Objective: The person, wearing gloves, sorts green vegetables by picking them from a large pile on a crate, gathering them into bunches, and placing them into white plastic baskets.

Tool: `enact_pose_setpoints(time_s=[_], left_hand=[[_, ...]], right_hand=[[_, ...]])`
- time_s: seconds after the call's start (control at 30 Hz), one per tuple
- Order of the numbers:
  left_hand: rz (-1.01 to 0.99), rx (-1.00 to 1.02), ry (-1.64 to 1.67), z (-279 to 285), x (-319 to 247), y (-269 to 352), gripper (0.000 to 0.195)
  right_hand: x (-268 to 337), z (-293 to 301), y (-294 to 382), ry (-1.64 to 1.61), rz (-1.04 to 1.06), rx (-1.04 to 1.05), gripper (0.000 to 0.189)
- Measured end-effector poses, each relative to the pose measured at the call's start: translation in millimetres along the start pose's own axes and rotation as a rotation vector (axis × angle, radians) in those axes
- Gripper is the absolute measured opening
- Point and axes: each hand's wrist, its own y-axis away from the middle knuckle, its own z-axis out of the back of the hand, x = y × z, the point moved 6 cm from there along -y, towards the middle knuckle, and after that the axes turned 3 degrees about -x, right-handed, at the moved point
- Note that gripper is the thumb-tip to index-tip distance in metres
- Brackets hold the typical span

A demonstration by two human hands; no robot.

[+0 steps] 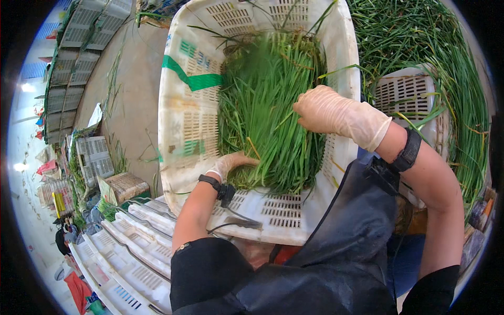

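Observation:
A deep white slatted plastic crate [193, 130] stands before me, with green tape on its left wall. Long, narrow green leaves, which look like garlic chives [271, 102], fill its bottom in a thick layer. My left hand [232, 163], in a thin pale glove, is inside the crate at the near left of the pile. Its thumb rests against the leaves, and its other fingers are largely hidden. Above the pile's right side is my gloved right hand [327, 110], fingers curled, with a thin green stalk [284, 120] sticking out at the fingertips.
At right lies a large heap of similar leaves [405, 35], with another white crate [405, 94] partly beneath it. Stacked white crates [134, 256] stand at lower left. Loose leaves lie on the concrete floor [134, 86]. A cable [236, 222] hangs by my left wrist.

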Motion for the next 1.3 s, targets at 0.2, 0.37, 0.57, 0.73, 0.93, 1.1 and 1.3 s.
enact_pose_setpoints(time_s=[0.2, 0.37, 0.57, 0.73, 0.93, 1.1, 1.3], left_hand=[[-0.043, -0.462, -0.532, 28.9, 108.8, -69.8, 0.072], [-0.116, -0.288, -0.239, 7.6, 1.6, -1.7, 0.046], [0.268, -0.071, 0.127, 21.3, -68.3, 86.4, 0.027], [0.157, -0.073, 0.08, 14.7, -60.3, 77.2, 0.033], [0.198, -0.092, -0.336, 10.6, -25.8, 59.0, 0.062], [-0.121, -0.936, -0.648, 60.4, -165.9, 40.1, 0.092], [-0.563, -1.143, -0.195, 138.3, -260.5, -71.8, 0.122]], right_hand=[[17.3, -2.8, -3.9, 0.028, 0.082, -0.058, 0.028], [-12.2, -15.2, 11.3, -0.051, 0.012, -0.085, 0.029], [-18.4, -15.3, 18.7, -0.024, -0.037, -0.035, 0.026], [53.3, 5.8, -11.5, -0.102, 0.1, -0.329, 0.053], [66.3, -98.3, -31.0, 0.262, 0.01, 0.654, 0.059], [30.9, -38.5, 19.3, 0.097, 0.075, -0.011, 0.019], [-0.3, 30.7, 75.1, -0.043, 0.033, -0.398, 0.025]])
